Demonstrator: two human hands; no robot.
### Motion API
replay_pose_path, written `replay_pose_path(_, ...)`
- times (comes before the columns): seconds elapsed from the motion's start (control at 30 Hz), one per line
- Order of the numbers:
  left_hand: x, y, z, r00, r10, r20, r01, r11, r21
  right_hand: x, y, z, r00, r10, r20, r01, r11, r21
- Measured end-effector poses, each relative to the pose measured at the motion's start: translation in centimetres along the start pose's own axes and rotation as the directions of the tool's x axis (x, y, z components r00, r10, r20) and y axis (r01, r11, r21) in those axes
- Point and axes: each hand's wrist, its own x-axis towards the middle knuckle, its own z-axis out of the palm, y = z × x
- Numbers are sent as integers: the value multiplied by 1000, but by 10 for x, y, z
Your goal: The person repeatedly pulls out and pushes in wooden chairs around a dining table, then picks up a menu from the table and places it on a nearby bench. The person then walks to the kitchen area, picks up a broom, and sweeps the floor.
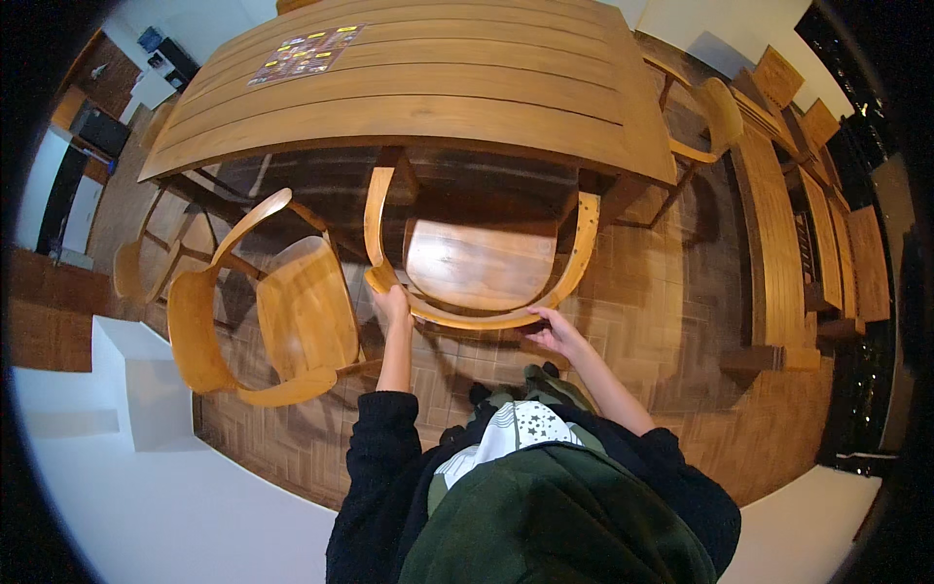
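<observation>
Before me stands a wooden armchair [481,263] with a curved top rail, its seat partly beneath the edge of a slatted wooden table [438,73]. My left hand [392,303] grips the left part of that rail. At the rail's right rear, my right hand [553,330] has its thumb at the top and its fingers below, partly hidden; I cannot tell how firmly it holds. A second wooden armchair [306,299] is close on the left, turned at an angle, with its curved backrest [193,328] towards the lower left.
A printed sheet [306,53] lies on the tabletop. Further chairs stand at the table's left end [131,270] and right end [719,109]. A long wooden bench [777,241] runs along the right. White walls [168,496] rise behind me over the herringbone floor [635,306].
</observation>
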Motion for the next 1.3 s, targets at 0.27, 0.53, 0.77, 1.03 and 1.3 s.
replay_pose_path(0.27, 28, 5, 36, 994, 88, -67, -90, 996, -18, 17, -26, 7, 999, -35, 26, 33, 996, 85)
replay_pose_path(0.53, 35, 25, 63, 972, 194, -135, -193, 981, 22, 36, -55, 9, 998, 1, 67, -6, 997, 80)
replay_pose_path(0.77, 15, 34, 53, 989, 102, 107, -103, 995, 2, 25, -48, 5, 1000, -13, 6, 13, 1000, 23)
replay_pose_path(1.03, 23, 20, 17, 954, 66, 293, -97, 991, 92, 22, -32, 5, 998, 51, -45, -58, 984, -170)
replay_pose_path(1.3, -38, 46, 13, 920, -107, 376, 50, 986, 158, -14, -13, -5, 973, -32, -229, -45, 945, -324)
